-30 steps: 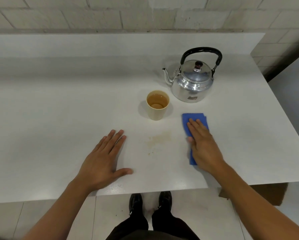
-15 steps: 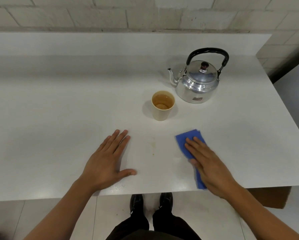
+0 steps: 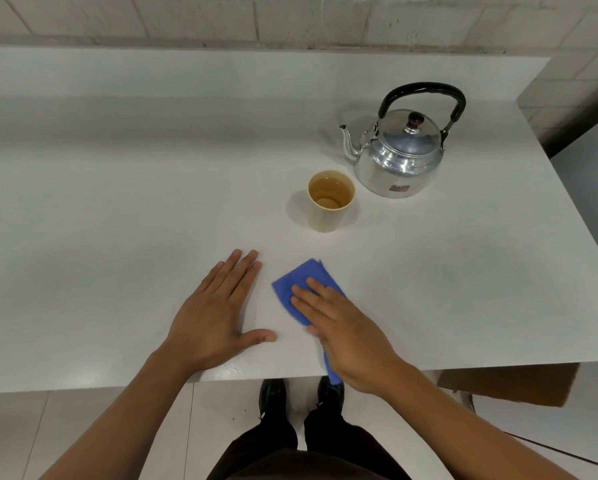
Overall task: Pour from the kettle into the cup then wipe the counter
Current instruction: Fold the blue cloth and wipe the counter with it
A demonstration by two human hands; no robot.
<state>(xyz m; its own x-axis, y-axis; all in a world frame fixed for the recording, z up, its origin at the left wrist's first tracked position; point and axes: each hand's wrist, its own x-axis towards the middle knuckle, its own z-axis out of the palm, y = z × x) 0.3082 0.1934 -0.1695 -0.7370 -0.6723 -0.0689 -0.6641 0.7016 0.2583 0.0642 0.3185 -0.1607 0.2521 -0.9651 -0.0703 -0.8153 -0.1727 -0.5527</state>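
Observation:
A shiny metal kettle (image 3: 399, 157) with a black handle stands upright at the back right of the white counter (image 3: 117, 220). In front of its spout sits a beige cup (image 3: 329, 202) holding brownish liquid. My right hand (image 3: 342, 332) presses flat on a blue cloth (image 3: 299, 287) near the counter's front edge; the cloth's rear end hangs over the edge under my wrist. My left hand (image 3: 218, 313) lies flat and open on the counter just left of the cloth, holding nothing.
A tiled wall and low white backsplash (image 3: 221, 69) run along the counter's far side. The counter ends at the right near a grey wall. A brown cardboard box (image 3: 512, 382) sits on the floor under the right front edge. My shoes show below the edge.
My right hand has slid the blue cloth toward me and to the left, over the brownish stain, which no longer shows. My left hand stayed flat in place.

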